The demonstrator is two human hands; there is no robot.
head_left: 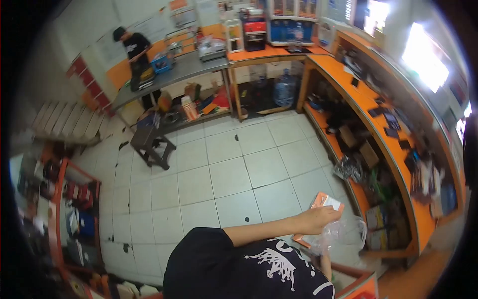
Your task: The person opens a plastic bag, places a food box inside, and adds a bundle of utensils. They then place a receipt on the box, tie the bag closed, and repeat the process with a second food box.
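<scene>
At the lower right, my left hand (322,220) is closed on a flat orange-and-white pack (326,201). The pack sticks out above and below the fingers; its exact kind does not show. Just below it, a clear plastic bag (348,231) spreads out to the right. My right hand (324,247) is at the bag, partly covered by the see-through film, and appears closed on it. The bag touches or overlaps the lower side of the left hand.
An orange counter (371,107) with shelves runs along the right. A dark stool (152,144) stands on the tiled floor (229,174). Another person (134,50) stands behind the metal table (191,70). A red-framed shelf (59,214) is at left.
</scene>
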